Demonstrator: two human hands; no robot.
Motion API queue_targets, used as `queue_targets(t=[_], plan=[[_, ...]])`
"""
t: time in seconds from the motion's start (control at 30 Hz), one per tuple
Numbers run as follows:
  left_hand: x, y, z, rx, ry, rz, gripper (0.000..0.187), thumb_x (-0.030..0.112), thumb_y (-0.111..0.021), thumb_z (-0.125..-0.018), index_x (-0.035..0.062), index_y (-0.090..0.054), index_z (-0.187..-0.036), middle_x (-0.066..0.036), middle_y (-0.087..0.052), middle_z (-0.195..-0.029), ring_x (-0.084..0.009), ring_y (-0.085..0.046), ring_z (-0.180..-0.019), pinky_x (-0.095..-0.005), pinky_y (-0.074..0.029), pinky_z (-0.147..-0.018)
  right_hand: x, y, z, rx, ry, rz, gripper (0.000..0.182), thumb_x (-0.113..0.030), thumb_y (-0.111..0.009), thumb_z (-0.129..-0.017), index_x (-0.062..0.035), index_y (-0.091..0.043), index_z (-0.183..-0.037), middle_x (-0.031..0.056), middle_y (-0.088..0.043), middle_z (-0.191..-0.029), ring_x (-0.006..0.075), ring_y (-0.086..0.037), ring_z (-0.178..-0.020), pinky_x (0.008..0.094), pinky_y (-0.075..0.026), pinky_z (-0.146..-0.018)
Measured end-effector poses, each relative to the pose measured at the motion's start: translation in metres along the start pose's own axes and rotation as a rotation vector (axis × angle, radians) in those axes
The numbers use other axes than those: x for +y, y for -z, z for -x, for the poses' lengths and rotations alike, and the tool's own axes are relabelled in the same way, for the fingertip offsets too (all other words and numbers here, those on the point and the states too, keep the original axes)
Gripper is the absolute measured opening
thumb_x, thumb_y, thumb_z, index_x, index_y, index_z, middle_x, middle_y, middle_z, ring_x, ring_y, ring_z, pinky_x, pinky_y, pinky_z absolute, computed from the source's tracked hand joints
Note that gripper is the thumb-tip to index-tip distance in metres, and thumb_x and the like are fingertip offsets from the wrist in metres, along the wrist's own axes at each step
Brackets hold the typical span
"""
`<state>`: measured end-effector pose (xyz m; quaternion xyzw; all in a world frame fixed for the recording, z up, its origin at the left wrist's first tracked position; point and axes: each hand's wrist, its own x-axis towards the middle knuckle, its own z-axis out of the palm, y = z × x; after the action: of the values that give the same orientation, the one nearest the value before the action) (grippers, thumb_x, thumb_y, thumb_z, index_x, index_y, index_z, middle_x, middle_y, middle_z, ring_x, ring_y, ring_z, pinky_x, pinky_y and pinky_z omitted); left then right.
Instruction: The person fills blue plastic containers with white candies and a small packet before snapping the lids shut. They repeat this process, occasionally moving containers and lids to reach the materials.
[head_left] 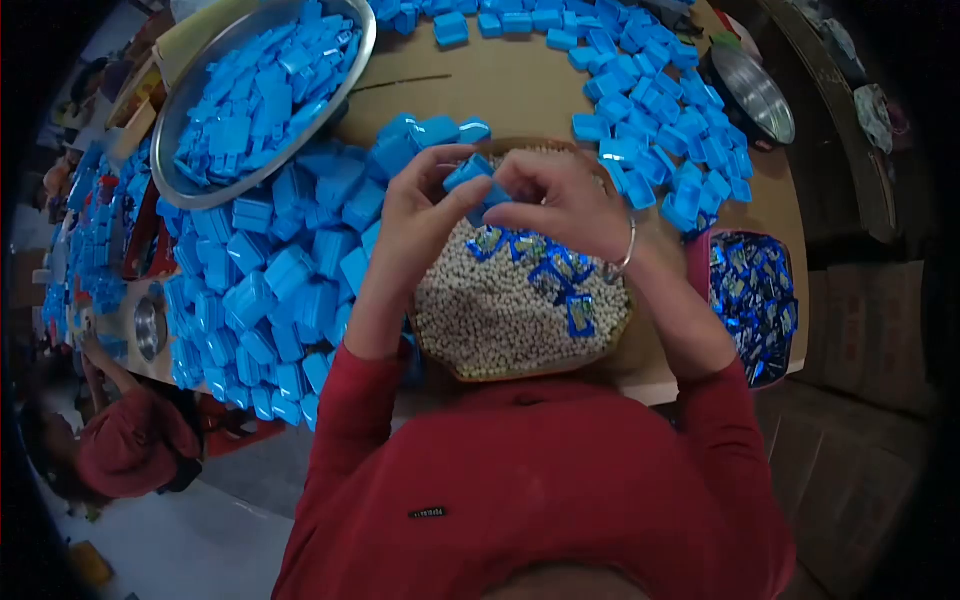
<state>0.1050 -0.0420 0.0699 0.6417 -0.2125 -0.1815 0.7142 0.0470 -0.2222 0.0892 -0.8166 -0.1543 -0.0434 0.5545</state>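
Starting near: wearing red sleeves (350, 400), reaching over a wide tray (525, 374) full of pale beads (490, 310). Seeing shiny blue packets (580, 315) scattered on the beads, toward the far and right part.

Working just above the tray's far part: holding a small blue box (466, 172) between both hands. Pinching the box's left side with the left hand (415, 205), thumb on the near side, fingers curling around behind. Bending the right hand (570, 195) in from the right, thumb and index closing on the box's right side. Not managing to tell box open or shut from this angle; fingers covering too much.

For good handling, judging: supporting the box with the left hand, leaving the right fingertips free for fine work; pressing lightly on thin plastic, evenly on both sides, avoiding skewing; staying low over the tray for catching anything dropped; minding the bracelet (631, 245) near the packets.

Going outward: passing a heap of blue boxes (290, 270) on the left, close to the left forearm; a pink-rimmed basket (700, 268) of more packets on the right.

Farther: noting a metal bowl (190, 204) of flat blue pieces (250, 115) far left, loose blue boxes far right on the surface (500, 65), beside a metal basin (757, 95).
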Motion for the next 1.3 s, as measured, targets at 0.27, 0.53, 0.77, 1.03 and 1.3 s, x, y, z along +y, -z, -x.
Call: queue_targets(t=[0.27, 0.53, 0.77, 1.03, 1.3], plan=[[0.021, 0.000, 0.051, 0.235, -0.118, -0.167, 0.052, 0.006, -0.074, -0.077, -0.0065, -0.051, -0.122, -0.006, -0.063, -0.095, -0.0078, -0.059, -0.078, -0.0208, -0.048, -0.062, 0.074, -0.003, 0.080, 0.114, -0.130, 1.106, 0.012, -0.002, -0.057, -0.077, -0.0049, -0.056, -0.089, 0.0129, -0.057, -0.100, 0.0316, -0.059, -0.091, 0.0417, -0.051, -0.069], [0.019, 0.012, 0.111, 0.225, -0.003, -0.136, 0.040, 0.004, -0.072, -0.079, -0.0019, -0.056, -0.115, -0.002, -0.058, -0.100, -0.0046, -0.054, -0.083, -0.0187, -0.044, -0.065, 0.025, -0.120, 0.077, -0.211, 0.167, 0.542, 0.038, -0.013, -0.069, -0.072, -0.0097, -0.057, -0.108, 0.0146, -0.052, -0.109, 0.0370, -0.046, -0.110, 0.0440, -0.045, -0.087], [-0.005, 0.023, 0.129, -0.017, 0.430, 0.404, 0.053, 0.005, -0.068, -0.081, 0.0035, -0.043, -0.127, -0.008, -0.058, -0.106, -0.0141, -0.061, -0.091, -0.0269, -0.054, -0.075, 0.033, -0.082, 0.105, -0.376, -0.120, 0.362, 0.018, -0.002, -0.064, -0.070, -0.0057, -0.060, -0.088, 0.0130, -0.054, -0.090, 0.0321, -0.056, -0.088, 0.0407, -0.046, -0.075], [-0.040, -0.009, 0.116, -0.159, 0.515, 0.503, 0.049, -0.007, -0.059, -0.077, 0.0024, -0.048, -0.124, -0.006, -0.056, -0.111, -0.0151, -0.057, -0.101, -0.0281, -0.050, -0.085, -0.008, -0.033, 0.101, -0.181, -0.076, 0.321, 0.019, 0.005, -0.066, -0.067, -0.0035, -0.060, -0.084, 0.0109, -0.056, -0.085, 0.0305, -0.059, -0.081, 0.0352, -0.048, -0.068], [-0.037, -0.018, 0.117, -0.177, 0.501, 0.483, 0.049, -0.009, -0.053, -0.077, 0.0007, -0.048, -0.125, -0.007, -0.056, -0.114, -0.0158, -0.056, -0.105, -0.0303, -0.049, -0.090, -0.021, -0.061, 0.093, -0.003, -0.012, 0.359, 0.025, 0.007, -0.063, -0.071, -0.0024, -0.057, -0.094, 0.0115, -0.054, -0.084, 0.0288, -0.059, -0.079, 0.0348, -0.048, -0.067]])
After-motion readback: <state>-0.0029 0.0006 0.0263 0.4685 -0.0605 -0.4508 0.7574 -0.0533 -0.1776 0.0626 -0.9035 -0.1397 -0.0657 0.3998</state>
